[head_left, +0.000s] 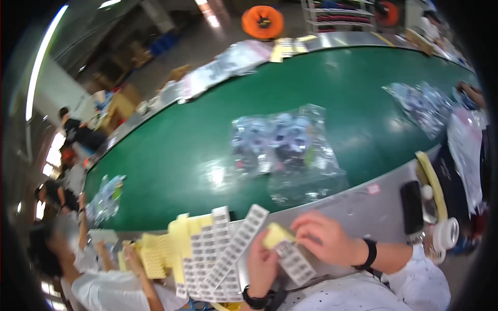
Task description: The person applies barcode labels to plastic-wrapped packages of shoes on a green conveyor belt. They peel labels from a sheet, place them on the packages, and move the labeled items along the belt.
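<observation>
In the head view, the left hand [262,264] pinches a partly yellow label sheet [295,262] before the body, tilted, probably presenting its yellow end to the half-curled right hand [322,239] just beside, whose grip I cannot tell; more sheets [237,245] lie fanned leftward, seemingly for easy reach.

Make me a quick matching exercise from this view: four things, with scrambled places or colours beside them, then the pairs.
1. White round container
2. Small yellow piece
3. Broad work surface
4. Large round orange object

A. Green
B. Farthest of the four
C. Held in the left hand
D. Right of the right hand

Pairs: 1-D, 2-C, 3-A, 4-B.
</observation>
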Tool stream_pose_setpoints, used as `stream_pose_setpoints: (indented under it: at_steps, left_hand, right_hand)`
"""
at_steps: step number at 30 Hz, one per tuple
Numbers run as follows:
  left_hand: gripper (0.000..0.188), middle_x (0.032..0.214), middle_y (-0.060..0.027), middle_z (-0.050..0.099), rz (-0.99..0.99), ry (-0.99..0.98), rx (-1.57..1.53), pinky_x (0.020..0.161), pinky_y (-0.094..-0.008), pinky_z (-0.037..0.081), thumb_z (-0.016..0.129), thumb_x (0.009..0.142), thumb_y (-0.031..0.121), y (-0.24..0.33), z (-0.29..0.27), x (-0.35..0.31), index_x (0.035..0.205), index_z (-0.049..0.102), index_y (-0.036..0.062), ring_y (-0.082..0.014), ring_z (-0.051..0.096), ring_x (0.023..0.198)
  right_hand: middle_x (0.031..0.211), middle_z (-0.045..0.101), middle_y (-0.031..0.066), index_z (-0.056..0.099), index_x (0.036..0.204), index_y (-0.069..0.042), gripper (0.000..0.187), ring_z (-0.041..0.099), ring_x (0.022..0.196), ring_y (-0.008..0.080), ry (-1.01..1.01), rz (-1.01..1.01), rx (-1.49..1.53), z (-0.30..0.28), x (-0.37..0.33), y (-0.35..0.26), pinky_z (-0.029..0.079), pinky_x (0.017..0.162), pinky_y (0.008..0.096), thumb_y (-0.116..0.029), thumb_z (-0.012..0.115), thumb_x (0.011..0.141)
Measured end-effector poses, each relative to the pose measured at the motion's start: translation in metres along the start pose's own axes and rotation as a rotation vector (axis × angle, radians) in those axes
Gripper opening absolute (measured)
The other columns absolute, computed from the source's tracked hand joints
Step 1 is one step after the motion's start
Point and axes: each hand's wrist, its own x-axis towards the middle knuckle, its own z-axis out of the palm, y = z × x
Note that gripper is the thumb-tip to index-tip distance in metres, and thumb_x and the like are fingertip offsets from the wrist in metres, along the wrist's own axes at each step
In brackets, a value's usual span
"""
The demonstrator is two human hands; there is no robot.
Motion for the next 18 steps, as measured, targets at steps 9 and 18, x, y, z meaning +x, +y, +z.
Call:
stream_pose_setpoints:
  at_steps: [9,18]
  left_hand:
    - [0.042,0.110,-0.0153,0.060,0.035,0.140,0.069,0.082,-0.0254,0.047,0.055,0.086,-0.004,-0.014,0.004,0.007,0.127,0.043,-0.0052,-0.0159,0.060,0.095]
    - [0.038,0.119,-0.0141,0.056,-0.083,0.114,0.226,0.088,-0.0302,0.046,0.058,0.091,0.008,-0.007,0.012,0.002,0.126,0.048,-0.0037,-0.0215,0.057,0.104]
  right_hand:
    - [0.086,0.060,0.0012,0.058,0.088,-0.007,0.015,0.055,0.081,0.0110,0.572,0.542,0.450,-0.177,0.132,0.167,0.045,0.071,0.0263,-0.012,0.070,0.079]
    - [0.093,0.061,0.0097,0.061,0.091,-0.003,0.016,0.059,0.087,0.0214,0.424,0.934,0.690,-0.156,0.163,0.305,0.050,0.076,0.0366,-0.007,0.070,0.078]
